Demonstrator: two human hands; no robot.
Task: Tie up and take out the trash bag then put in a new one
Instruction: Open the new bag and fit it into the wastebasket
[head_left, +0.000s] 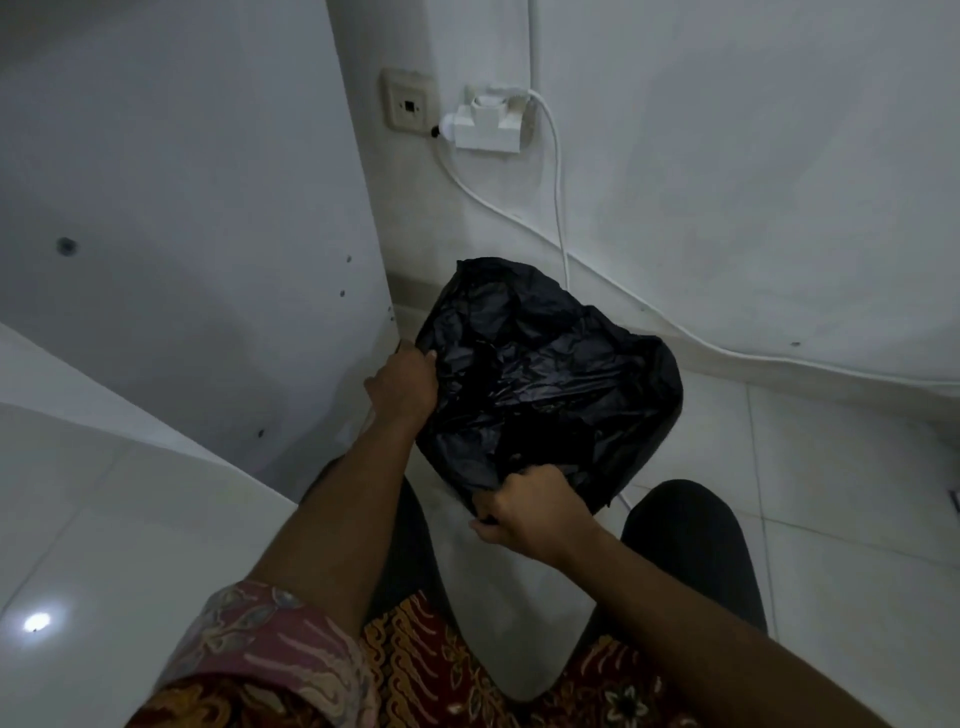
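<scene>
Crumpled black plastic trash bag (545, 374) is pictured low over the white tiled floor (841, 483) in a corner, between a white cabinet panel (182, 208) and a white wall, below a white wall socket (488, 122) with a trailing cable. Its left edge is gripped by the left hand (402, 384), fingers curled into the plastic; its near edge is pinched by the right hand (530, 514). No knot can be seen and the mouth appears ungathered, so tying is judged not yet done. Any bin beneath is hidden by the plastic. Lifting out and fitting a fresh bag would be left.
</scene>
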